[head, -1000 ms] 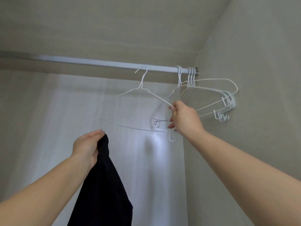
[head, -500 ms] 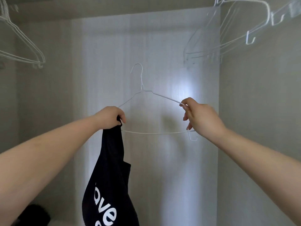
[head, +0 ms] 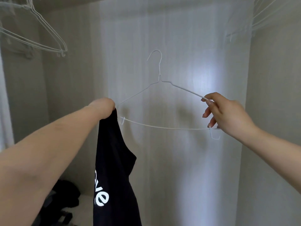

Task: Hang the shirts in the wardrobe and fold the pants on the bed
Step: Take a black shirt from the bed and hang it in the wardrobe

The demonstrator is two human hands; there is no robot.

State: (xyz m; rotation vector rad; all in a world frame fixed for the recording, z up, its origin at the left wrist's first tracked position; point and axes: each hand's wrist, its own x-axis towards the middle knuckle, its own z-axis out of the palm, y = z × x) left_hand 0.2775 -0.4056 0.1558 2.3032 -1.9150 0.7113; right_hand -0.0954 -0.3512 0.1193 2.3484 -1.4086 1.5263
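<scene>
Pale wardrobe walls are framing the right hand (head: 228,115) pinching a wire hanger (head: 160,101) by its shoulder while the left hand (head: 102,107) is clenching a black shirt (head: 114,168) beside its far end, so the dangling cloth risks snagging the hanger's small hook.

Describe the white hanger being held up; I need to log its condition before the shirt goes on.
The white hanger is thin wire, seemingly coated, with an open hook on top, sloped shoulders, a gently curved bottom bar and a small notch hook near each end. It looks unbent, held upright off the rail, bare. The right hand pinches its right shoulder; the left hand, gripping the black shirt, meets its left end.
</scene>
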